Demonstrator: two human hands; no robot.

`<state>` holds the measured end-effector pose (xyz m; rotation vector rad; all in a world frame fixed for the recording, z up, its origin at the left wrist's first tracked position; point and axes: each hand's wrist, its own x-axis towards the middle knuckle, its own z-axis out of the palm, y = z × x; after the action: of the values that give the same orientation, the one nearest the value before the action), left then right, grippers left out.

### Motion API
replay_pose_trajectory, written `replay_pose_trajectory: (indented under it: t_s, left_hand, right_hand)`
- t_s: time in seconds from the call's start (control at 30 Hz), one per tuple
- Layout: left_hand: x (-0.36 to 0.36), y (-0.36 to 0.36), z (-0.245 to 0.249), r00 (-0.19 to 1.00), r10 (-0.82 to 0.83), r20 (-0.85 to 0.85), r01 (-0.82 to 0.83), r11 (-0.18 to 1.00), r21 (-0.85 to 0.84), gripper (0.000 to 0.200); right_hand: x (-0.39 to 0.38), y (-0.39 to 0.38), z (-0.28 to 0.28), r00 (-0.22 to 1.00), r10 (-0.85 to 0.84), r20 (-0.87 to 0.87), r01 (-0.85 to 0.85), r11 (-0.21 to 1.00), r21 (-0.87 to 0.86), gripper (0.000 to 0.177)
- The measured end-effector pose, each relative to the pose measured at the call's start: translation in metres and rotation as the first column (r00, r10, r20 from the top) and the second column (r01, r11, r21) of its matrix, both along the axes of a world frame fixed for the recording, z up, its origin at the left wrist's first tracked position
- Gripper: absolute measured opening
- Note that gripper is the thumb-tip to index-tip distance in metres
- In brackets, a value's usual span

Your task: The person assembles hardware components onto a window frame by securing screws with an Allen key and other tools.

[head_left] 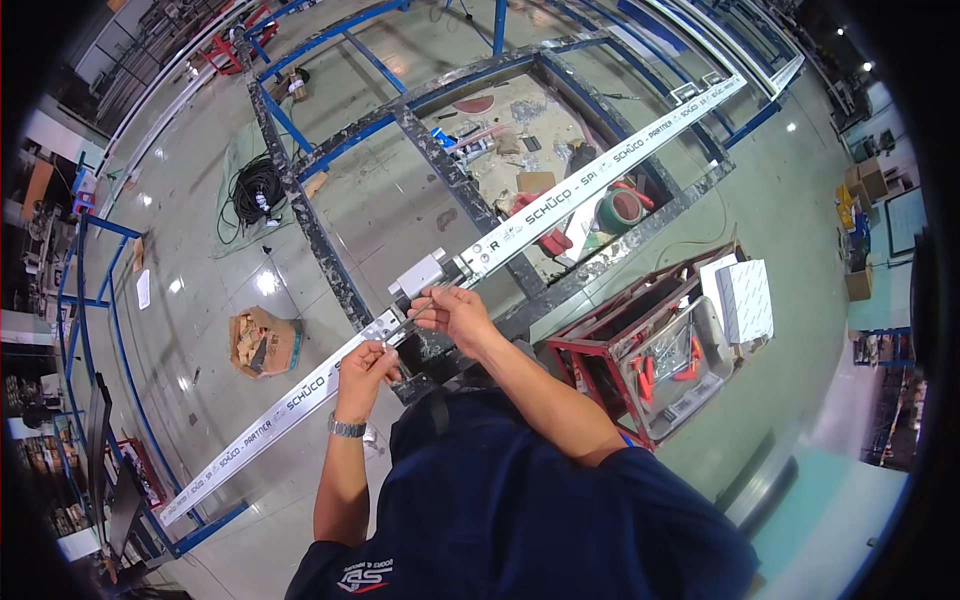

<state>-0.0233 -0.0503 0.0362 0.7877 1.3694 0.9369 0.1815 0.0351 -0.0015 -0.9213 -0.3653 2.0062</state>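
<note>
A long white profile (570, 197) printed with SCHÜCO lettering lies diagonally across a blue and black metal frame. Near its middle sits a silver block (422, 272). My right hand (452, 315) is just below this block, its fingers pinched on a thin dark rod (405, 328) that slants down toward the left. My left hand (366, 372) is at the rod's lower end beside the profile, thumb and fingers pressed together. Whatever is between those fingers is too small to name. A watch (347, 427) is on my left wrist.
A red cart (600, 372) with a tray of red-handled tools stands to the right, papers (745, 300) on it. A green tape roll (620, 207) and red-handled tools lie within the frame. An open cardboard box (265, 342) and coiled black cable (257, 187) are on the floor at left.
</note>
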Motion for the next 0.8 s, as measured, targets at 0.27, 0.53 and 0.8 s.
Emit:
replay_pose_trajectory:
  t_s: [0.27,0.53,0.8]
  left_hand:
    - [0.019,0.001,0.007,0.532,0.242,-0.811,0.351,0.809,0.472,0.014]
    - [0.007,0.005,-0.003,0.997,0.077,-0.01,-0.077,0.974,-0.212,0.023]
    - [0.018,0.001,-0.01,0.877,0.106,-0.469,0.009,0.972,0.235,0.016]
  right_hand:
    - [-0.002,0.0,-0.004,0.992,0.025,0.122,-0.021,0.999,-0.04,0.025]
    - [0.0,-0.001,-0.003,0.999,0.021,0.046,-0.021,1.0,-0.001,0.026]
    - [0.001,-0.004,0.001,0.999,-0.029,-0.019,0.028,0.998,-0.047,0.026]
